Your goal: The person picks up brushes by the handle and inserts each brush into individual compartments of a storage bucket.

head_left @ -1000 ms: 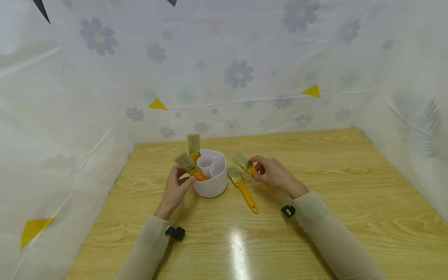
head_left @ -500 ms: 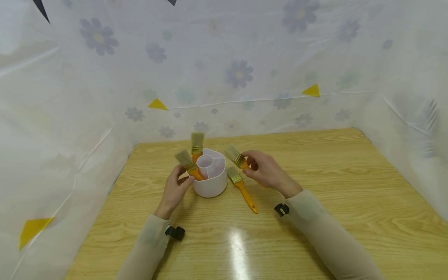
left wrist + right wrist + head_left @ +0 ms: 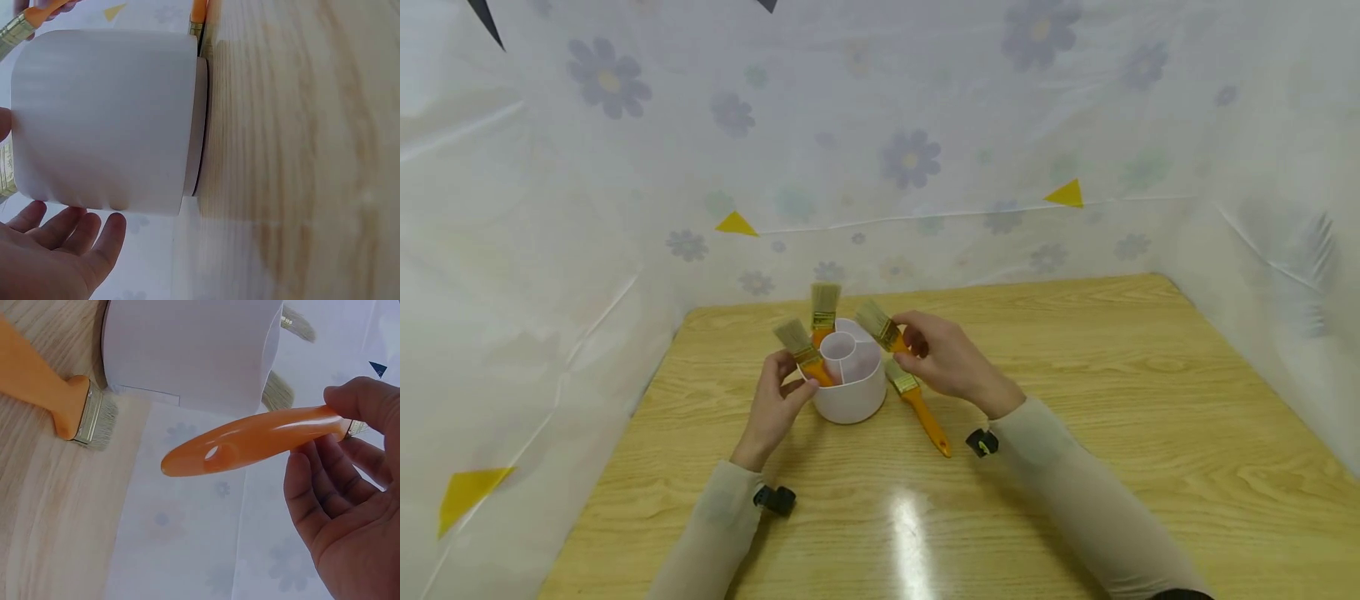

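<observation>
A round white divided caddy [image 3: 850, 404] stands on the table. My left hand [image 3: 772, 408] steadies it at its left side, fingertips [image 3: 112, 225] against the wall and thumb at the front. Two paintbrushes with orange handles lean in it, bristles up: a front brush [image 3: 797, 340] beside my left fingers and a rear brush [image 3: 824, 307]. My right hand [image 3: 955, 358] pinches another paintbrush [image 3: 250, 444] near its metal band; in the head view its bristles overlap the caddy's right rim. In the right wrist view the handle end points toward the caddy's side.
One more paintbrush [image 3: 927, 421] lies on the wooden table [image 3: 865, 517] just right of the caddy, bristles toward it. Flower-printed sheeting [image 3: 910, 100] with yellow tape pieces [image 3: 737, 223] walls the table at the back and sides.
My right hand has carried its paintbrush left, from beyond the lying brush to the caddy's right rim. The rear brush has shifted slightly right. My left hand has stayed in place.
</observation>
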`<state>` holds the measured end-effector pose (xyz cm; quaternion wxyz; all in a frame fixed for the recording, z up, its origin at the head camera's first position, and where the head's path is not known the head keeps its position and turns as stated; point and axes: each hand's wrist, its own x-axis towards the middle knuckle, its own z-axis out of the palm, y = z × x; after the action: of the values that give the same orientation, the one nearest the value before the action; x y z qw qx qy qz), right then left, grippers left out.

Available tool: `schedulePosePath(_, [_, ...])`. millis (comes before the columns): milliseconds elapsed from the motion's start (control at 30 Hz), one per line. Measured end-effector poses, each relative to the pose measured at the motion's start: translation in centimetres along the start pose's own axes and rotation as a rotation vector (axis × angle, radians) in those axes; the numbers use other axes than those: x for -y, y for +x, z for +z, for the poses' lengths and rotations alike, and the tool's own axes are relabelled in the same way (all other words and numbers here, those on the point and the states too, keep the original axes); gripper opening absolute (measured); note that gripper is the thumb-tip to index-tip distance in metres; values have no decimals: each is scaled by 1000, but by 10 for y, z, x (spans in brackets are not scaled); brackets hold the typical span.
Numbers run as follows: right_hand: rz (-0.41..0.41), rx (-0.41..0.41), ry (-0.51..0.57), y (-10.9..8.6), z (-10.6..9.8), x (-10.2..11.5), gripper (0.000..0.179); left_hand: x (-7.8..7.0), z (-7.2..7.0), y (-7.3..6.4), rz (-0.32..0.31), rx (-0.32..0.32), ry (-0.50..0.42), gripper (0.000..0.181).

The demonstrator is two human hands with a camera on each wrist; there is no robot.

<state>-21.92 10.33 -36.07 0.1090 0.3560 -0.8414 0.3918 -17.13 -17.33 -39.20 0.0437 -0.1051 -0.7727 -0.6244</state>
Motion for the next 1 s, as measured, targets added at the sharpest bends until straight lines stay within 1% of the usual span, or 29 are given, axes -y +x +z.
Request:
schedulePosePath(167, [-35,-15,7,9,3,6,42,-1,0,-1,-10,-3,16,57])
schedulePosePath(300, [-56,-46,-1,16,5,9,42,2,-2,1,1,2,17,57])
schedulePosePath(433, [-76,-70,7,24,6,13,43,12,-4,4,18,0,1,57])
schedulePosePath(567, [-88,-78,20,31,7,19,44,25,-5,7,26,-10,12,56])
schedulePosePath(633, [-96,-84,26,34,8,22,45,29,-5,8,29,-15,24,56])
schedulePosePath(767, [-109,-94,42,39,9,26,45,31,-4,8,34,-15,25,57])
schedulePosePath(1000, [-101,-112,61,45,12,27,45,31,-5,8,35,3,28,61])
